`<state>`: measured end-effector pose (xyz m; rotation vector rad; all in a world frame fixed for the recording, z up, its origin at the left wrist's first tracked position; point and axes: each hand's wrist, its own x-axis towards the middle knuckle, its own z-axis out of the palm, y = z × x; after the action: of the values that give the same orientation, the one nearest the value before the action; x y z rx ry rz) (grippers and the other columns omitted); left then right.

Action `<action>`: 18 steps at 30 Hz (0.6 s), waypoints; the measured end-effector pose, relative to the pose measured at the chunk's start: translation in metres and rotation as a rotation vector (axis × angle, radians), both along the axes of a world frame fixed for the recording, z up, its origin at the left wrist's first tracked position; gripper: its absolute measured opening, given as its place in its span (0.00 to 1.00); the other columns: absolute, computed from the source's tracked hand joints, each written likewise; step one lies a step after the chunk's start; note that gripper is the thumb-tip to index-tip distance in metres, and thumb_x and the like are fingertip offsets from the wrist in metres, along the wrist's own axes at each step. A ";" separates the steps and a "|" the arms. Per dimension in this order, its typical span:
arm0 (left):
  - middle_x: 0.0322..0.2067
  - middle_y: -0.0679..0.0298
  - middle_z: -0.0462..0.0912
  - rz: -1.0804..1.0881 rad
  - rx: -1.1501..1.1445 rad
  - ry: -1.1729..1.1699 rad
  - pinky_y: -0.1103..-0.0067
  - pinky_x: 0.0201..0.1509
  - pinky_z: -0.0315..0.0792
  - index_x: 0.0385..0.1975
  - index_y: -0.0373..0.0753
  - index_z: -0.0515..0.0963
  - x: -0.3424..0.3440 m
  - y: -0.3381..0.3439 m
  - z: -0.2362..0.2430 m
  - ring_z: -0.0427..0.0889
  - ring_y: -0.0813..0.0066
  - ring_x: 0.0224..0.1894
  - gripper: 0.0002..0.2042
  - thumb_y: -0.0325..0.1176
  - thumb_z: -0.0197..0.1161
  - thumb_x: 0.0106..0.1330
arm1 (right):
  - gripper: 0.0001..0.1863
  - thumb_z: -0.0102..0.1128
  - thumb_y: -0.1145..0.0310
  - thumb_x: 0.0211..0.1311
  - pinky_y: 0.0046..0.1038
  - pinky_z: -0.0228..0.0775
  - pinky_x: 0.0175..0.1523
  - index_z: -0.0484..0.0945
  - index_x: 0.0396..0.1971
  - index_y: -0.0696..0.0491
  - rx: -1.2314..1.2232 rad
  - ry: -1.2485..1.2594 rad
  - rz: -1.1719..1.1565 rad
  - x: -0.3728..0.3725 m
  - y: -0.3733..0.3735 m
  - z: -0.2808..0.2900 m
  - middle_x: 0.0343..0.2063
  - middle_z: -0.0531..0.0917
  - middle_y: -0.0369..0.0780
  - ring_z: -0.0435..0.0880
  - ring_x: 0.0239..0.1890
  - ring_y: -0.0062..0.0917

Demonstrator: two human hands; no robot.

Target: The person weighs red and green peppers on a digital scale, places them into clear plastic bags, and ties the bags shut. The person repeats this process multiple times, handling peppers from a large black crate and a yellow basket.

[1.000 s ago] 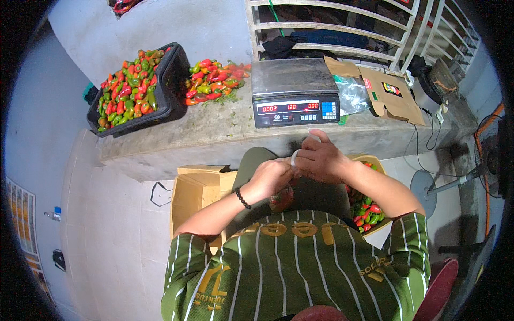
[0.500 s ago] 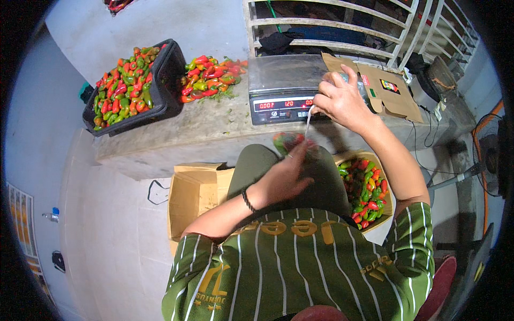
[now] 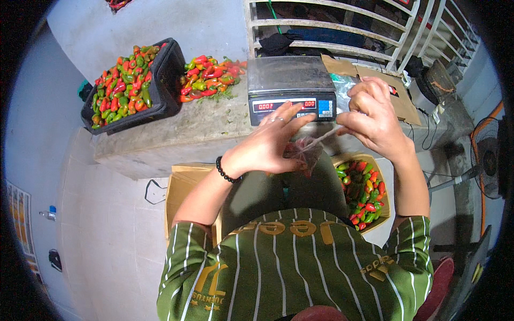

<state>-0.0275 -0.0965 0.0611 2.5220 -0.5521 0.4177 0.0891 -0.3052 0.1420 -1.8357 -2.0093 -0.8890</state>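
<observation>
A clear plastic bag of red peppers (image 3: pixel 309 155) hangs in front of the scale, above my lap, its neck pulled into a thin twisted strand. With fingers curled, my right hand (image 3: pixel 375 120) grips the end of that strand. My left hand (image 3: pixel 267 140) has its fingers spread, just to the left of the bag, and the thumb passes close in front of it; whether it touches the bag I cannot tell. Behind both hands a digital scale (image 3: pixel 292 75) with a lit red display stands on the concrete ledge, and the left fingertips overlap its lower panel.
A black crate (image 3: pixel 170 80) heaped with red and green peppers stands on the ledge (image 3: pixel 160 136) at the left, beside a loose pepper pile (image 3: pixel 209 75). Right of the scale lie clear plastic (image 3: pixel 342 83) and flattened cardboard (image 3: pixel 409 109). Below are a pepper-filled box (image 3: pixel 390 203) and another cardboard box (image 3: pixel 182 184).
My left hand has moved up and left, its fingers spreading beside the bag. My right hand has come down and right, still holding the strand, which now slants more sideways.
</observation>
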 end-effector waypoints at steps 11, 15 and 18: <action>0.45 0.59 0.74 -0.776 -0.845 0.833 0.74 0.58 0.59 0.48 0.35 0.70 0.048 -0.024 -0.063 0.68 0.70 0.53 0.24 0.38 0.61 0.50 | 0.07 0.60 0.63 0.42 0.33 0.58 0.41 0.77 0.22 0.49 0.071 0.230 0.027 0.015 0.003 -0.010 0.23 0.70 0.36 0.71 0.34 0.33; 0.45 0.55 0.74 -0.442 -0.641 0.572 0.74 0.54 0.63 0.45 0.32 0.71 0.046 -0.035 -0.057 0.72 0.67 0.50 0.22 0.38 0.60 0.52 | 0.09 0.60 0.59 0.44 0.34 0.57 0.42 0.77 0.22 0.49 0.036 0.187 -0.050 0.022 0.008 -0.023 0.22 0.70 0.36 0.70 0.35 0.31; 0.36 0.51 0.78 -0.051 -0.199 0.335 0.72 0.36 0.70 0.42 0.32 0.71 0.052 -0.044 -0.053 0.78 0.60 0.37 0.20 0.38 0.56 0.53 | 0.10 0.60 0.59 0.45 0.34 0.56 0.45 0.77 0.22 0.50 0.029 0.117 -0.142 0.021 0.017 -0.027 0.22 0.70 0.36 0.70 0.35 0.30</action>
<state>0.0249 -0.1405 0.0078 2.3137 -0.4202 0.0249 0.1106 -0.2878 0.1153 -1.9856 -1.8068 -0.8224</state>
